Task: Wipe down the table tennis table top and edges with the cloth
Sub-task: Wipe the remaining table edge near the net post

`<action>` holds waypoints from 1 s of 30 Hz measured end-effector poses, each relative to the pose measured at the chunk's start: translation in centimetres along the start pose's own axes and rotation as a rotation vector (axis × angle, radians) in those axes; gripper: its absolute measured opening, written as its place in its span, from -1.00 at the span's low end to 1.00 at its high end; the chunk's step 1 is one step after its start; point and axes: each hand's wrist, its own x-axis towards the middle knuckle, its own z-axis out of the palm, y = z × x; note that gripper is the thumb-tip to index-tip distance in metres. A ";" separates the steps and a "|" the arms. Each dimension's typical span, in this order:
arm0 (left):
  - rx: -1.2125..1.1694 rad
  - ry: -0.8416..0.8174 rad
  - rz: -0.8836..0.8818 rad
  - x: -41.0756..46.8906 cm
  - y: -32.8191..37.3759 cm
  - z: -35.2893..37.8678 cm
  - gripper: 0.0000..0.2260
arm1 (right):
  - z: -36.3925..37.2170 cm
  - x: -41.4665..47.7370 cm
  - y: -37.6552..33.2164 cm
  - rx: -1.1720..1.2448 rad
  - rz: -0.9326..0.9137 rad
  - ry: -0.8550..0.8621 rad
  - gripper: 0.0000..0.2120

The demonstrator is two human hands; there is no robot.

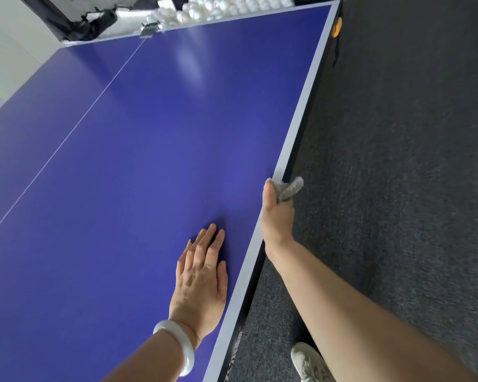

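Along the right side of the table (298,133), the right hand (277,213) grips a bunched grey cloth (289,188), fingers curled round it, pressing it against the white border and dark side edge. The left hand (200,282) lies flat with straight fingers on the blue top, near that edge, holding nothing. The step in hand appears to be wiping the side edge. To do it well, the cloth should wrap over the corner so both border and side face are covered, with steady pressure and one long pass toward the far end, where white balls (218,8) sit. The flat hand can brace the body.
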 end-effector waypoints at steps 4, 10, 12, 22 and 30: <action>0.035 -0.021 0.002 0.1 0.2 -0.2 -0.50 | 0.0 -3.4 2.7 0.011 -0.037 0.009 -0.69; 0.067 -0.010 0.008 0.1 0.6 -0.7 -0.52 | 0.1 0.2 0.3 -0.054 -0.035 0.011 -0.45; 0.108 -0.009 0.053 0.2 0.4 -0.4 -0.52 | 0.1 3.3 -1.8 -0.091 0.030 0.022 -0.42; -0.002 -0.009 0.155 18.4 4.1 -0.1 -0.58 | 0.4 6.2 -2.2 -0.033 -0.011 0.027 -0.53; 0.139 -0.043 0.162 27.4 5.2 2.0 -0.52 | 0.4 7.0 -2.6 -0.126 -0.190 -0.010 -0.53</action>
